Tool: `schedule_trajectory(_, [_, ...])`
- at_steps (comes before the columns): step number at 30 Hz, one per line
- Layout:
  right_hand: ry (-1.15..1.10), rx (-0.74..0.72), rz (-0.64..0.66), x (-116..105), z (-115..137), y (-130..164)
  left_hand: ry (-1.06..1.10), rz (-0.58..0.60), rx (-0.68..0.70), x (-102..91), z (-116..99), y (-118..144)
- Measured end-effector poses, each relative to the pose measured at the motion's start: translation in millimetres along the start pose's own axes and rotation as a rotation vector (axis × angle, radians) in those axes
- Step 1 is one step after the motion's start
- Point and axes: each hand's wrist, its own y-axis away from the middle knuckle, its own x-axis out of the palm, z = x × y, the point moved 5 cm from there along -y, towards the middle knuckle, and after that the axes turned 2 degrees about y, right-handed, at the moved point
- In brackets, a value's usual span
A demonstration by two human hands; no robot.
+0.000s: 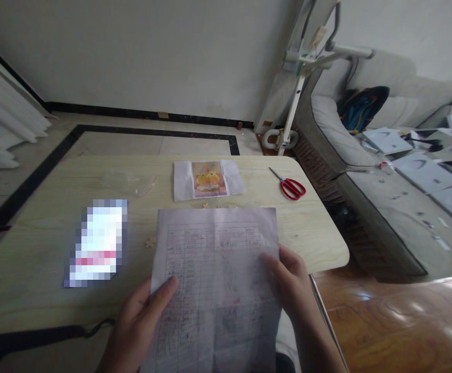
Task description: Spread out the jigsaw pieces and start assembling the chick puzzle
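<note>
A sheet of paper [214, 290] with a ruled table and handwriting stands up in front of me, creased down the middle. My left hand [142, 311] grips its left edge, thumb on the face toward me. On the right edge, my right hand [290, 282] pinches the sheet the same way. Beyond it lies another paper with a printed picture [209, 178] of yellow figures. Small wooden puzzle-like pieces [150, 242] show around the sheet's edges; the sheet hides part of the table behind it.
Red-handled scissors [293, 189] lie on the table [327, 238] at the right. A clear plastic bag [128, 182] and a pixelated bright device [99, 241] are at the left. A grey sofa [381, 207] with boards and a bag stands to the right, beside a white metal frame [294, 103].
</note>
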Motion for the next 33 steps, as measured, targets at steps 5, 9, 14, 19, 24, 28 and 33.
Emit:
schedule_trajectory(5, [0.016,-0.006,-0.01,0,3,1,0.04,-0.002,-0.018,-1.3,2,1])
schedule_trajectory(9, [0.021,0.001,-0.018,0,2,1,0.041,-0.012,-0.026,-5.1,4,0])
schedule_trajectory(14, [0.005,0.009,-0.018,-1,1,1,0.023,0.008,0.004,-1.7,-1,2])
schedule_trajectory(19, [0.021,0.014,-0.022,-1,2,2,0.009,-0.055,0.013,3.5,-10,8])
schedule_trajectory(24, [0.03,-0.005,-0.03,-1,3,2,-0.003,-0.042,0.005,4.2,-11,9])
schedule_trajectory(28, [0.009,0.002,-0.024,0,3,3,-0.039,-0.019,0.01,-0.9,-7,4])
schedule_trajectory(33, [0.007,0.023,-0.026,1,5,3,-0.073,0.008,0.04,-4.0,-3,2])
